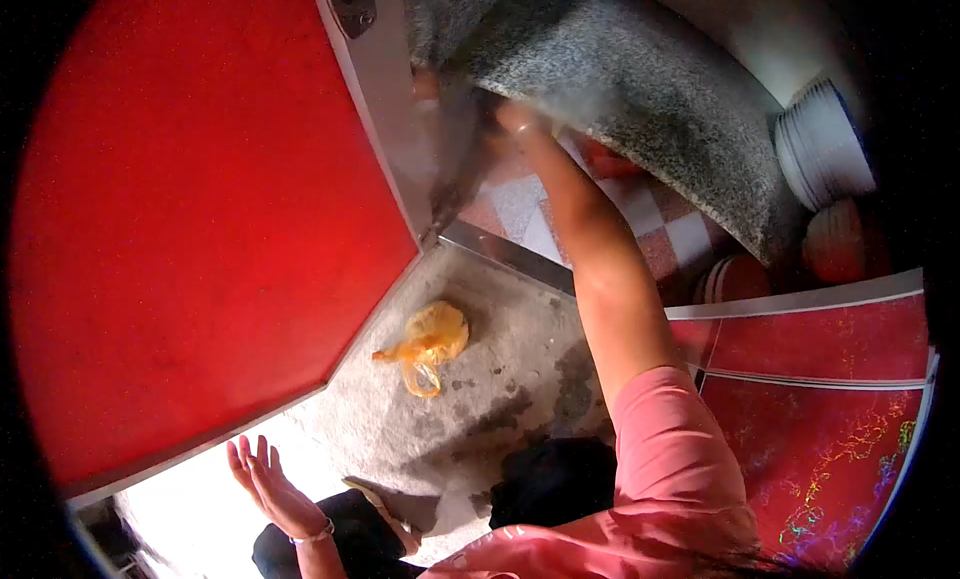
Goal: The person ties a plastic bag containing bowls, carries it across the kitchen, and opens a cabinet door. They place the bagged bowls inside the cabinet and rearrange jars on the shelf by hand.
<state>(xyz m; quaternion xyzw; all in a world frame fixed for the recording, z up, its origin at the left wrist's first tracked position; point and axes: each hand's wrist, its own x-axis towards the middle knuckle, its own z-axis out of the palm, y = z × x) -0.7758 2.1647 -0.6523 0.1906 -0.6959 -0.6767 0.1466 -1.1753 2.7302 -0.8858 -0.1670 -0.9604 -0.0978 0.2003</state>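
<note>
The person's right arm, in a short pink sleeve (pixel 675 439), stretches upward to the lower edge of a speckled grey stone slab (pixel 620 89), where the bare right hand (pixel 515 114) is at or just beside the slab's left end; the hand is blurred and partly dark, so I cannot tell whether it grips anything or touches the stone. The bare left hand (pixel 268 484) is raised at the lower left, its fingers extended and slightly apart, with a thin pale bracelet (pixel 314 532) around the wrist, well apart from the slab and near the lower edge of a large, flat red panel with a pale frame (pixel 210 229). Between the two hands, a knotted, translucent yellow-orange plastic bag (pixel 440 331) lies on the stained grey floor (pixel 500 349), its contents unclear. Beyond a narrow metal strip (pixel 510 257), pink-and-white checkered tiles (pixel 515 204) extend beneath the slab. A stack of round white pieces (pixel 825 144) is at the slab's right end, above a glossy red tiled surface (pixel 790 434).
</note>
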